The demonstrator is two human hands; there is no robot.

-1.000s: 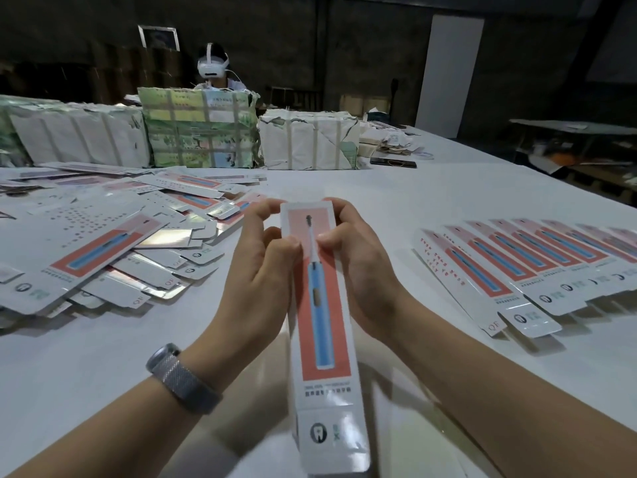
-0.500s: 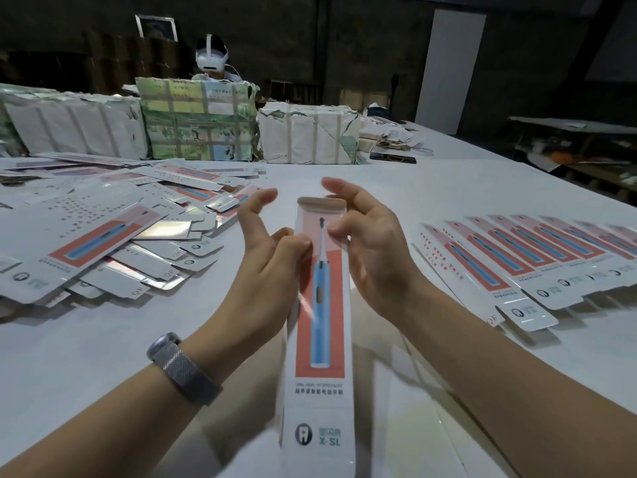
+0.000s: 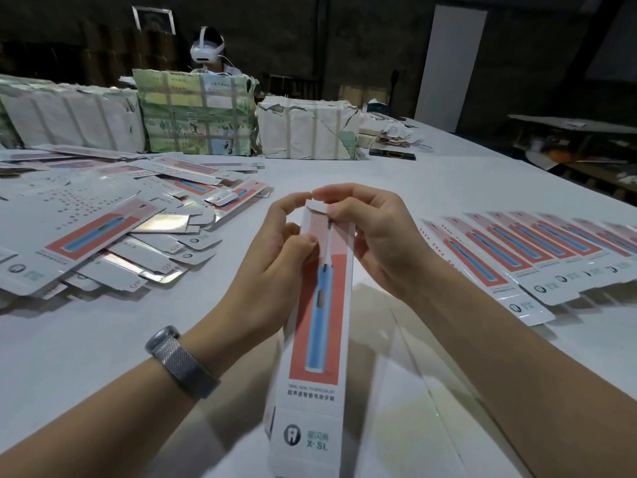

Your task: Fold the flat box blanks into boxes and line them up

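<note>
**Operator A:** State of the fingers [image 3: 331, 193]?

**Operator B:** The right hand [image 3: 375, 236] pinches the end flap [image 3: 315, 205] at the far end of the box [image 3: 319, 312], forefinger above and thumb on the printed face. The left hand [image 3: 275, 257] holds the box from its left side, thumb pressed on the front panel, fingertips meeting the flap from the other side. Both hands are curled around the carton; neither is spread.

**Operator A:** What has changed in the last second?

**Operator B:** A second ago both hands clamped the upper part of the flattened sleeve. Half a second ago the fingers opened and the far flap stood free. Now the fingers have closed on that flap and bend it over the open end.

**Operator A:** Meaning for the task?

**Operator B:** Judged from this, the sleeve is already erected and the far-end closure is in progress. The near end, at the bottom of the view, appears not yet closed.

**Operator A:** Location of the work?

**Operator B:** The box is held above the table [image 3: 448, 188], between the pile of flat blanks [image 3: 103, 232] on the left and the finished row [image 3: 537, 253] on the right, touching neither. Once closed, the box belongs at the near end of that row.
</note>
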